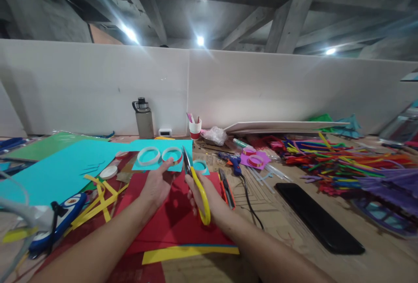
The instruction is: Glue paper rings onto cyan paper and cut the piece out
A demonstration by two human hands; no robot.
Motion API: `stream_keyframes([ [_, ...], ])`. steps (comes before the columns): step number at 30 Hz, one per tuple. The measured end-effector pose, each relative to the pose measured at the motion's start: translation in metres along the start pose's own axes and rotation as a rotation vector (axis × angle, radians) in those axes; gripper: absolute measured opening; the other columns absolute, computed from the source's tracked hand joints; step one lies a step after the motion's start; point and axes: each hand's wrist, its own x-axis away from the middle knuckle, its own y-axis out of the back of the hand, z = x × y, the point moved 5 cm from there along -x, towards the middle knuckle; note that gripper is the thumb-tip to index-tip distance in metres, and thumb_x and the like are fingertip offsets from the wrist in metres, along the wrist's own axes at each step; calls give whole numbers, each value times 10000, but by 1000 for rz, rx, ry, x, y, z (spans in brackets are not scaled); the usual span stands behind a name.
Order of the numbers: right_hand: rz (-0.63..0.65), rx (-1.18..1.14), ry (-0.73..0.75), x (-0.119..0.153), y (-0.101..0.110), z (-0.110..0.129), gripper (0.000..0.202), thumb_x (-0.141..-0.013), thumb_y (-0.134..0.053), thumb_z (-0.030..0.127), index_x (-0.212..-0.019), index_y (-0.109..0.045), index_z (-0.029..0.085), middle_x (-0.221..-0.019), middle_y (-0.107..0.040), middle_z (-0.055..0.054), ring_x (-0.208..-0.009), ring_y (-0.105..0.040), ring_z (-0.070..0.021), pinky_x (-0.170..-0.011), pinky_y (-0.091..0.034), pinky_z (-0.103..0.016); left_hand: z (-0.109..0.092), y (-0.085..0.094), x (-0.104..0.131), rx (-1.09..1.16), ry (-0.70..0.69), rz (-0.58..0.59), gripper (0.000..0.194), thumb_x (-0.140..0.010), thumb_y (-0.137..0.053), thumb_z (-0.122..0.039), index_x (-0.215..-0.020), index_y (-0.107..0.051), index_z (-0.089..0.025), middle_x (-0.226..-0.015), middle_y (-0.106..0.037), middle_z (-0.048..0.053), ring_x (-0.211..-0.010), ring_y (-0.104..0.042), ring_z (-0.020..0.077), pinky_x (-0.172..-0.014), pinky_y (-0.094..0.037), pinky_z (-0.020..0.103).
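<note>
Yellow-handled scissors (201, 191) are in my right hand (204, 193), their blades pointing up and away beside a cyan sheet (156, 143). Two white rings, a left one (148, 156) and a right one (172, 156) with a red and yellow part, sit on that sheet. My left hand (159, 185) reaches to the right ring, a finger at its lower edge; whether it grips the ring or the sheet is hard to make out. Red sheets (176, 226) lie under both hands. Another ring (199, 166) rests on cyan paper right of the blades.
Yellow strips (104, 198) and a blue-white tool (62, 220) lie at left. Right of the red sheets are a red cutter (227, 189), a blue glue gun (235, 166) with its cord, a black phone-like slab (318, 217) and colourful pipe cleaners (352, 161). A bottle (144, 122) stands behind.
</note>
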Motion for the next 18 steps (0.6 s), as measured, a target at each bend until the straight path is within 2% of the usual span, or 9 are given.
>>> stream_keyframes([
  [3, 81, 77, 80, 5, -3, 8, 386, -801, -568, 562, -1000, -482, 243, -510, -462, 103, -358, -418, -80, -305, -373, -178, -5, 4, -6, 2, 3, -25, 126, -685, -720, -98, -797, -663, -100, -814, -723, 53, -691, -667, 153, -675, -545, 276],
  [5, 111, 102, 74, 9, -2, 12, 399, -811, -539, 590, -996, -470, 243, -528, -459, 103, -372, -420, -74, -313, -382, -174, -10, 7, -10, -1, -8, -20, 139, -670, -726, -94, -788, -654, -111, -831, -726, 51, -719, -672, 162, -664, -541, 274],
  [11, 248, 183, 71, 21, 5, 25, 475, -785, -522, 673, -937, -466, 227, -592, -488, 85, -383, -433, -59, -335, -390, -174, -40, 17, -26, -23, -152, -38, 163, -668, -734, -132, -800, -638, -144, -779, -724, 14, -693, -673, 152, -651, -536, 267],
  [14, 260, 194, 75, 24, 13, 32, 484, -789, -499, 693, -919, -454, 229, -572, -475, 94, -356, -403, -49, -340, -378, -173, -56, 24, -31, -40, -197, -77, 202, -682, -721, -141, -868, -647, -166, -795, -730, 0, -713, -685, 145, -691, -541, 262],
  [18, 232, 246, 108, 20, 24, 34, 491, -804, -462, 705, -969, -446, 243, -560, -471, 98, -359, -398, -62, -336, -339, -173, -65, 29, -32, -23, -183, -130, 180, -685, -683, -105, -854, -646, -154, -745, -726, 5, -681, -689, 155, -687, -551, 267],
])
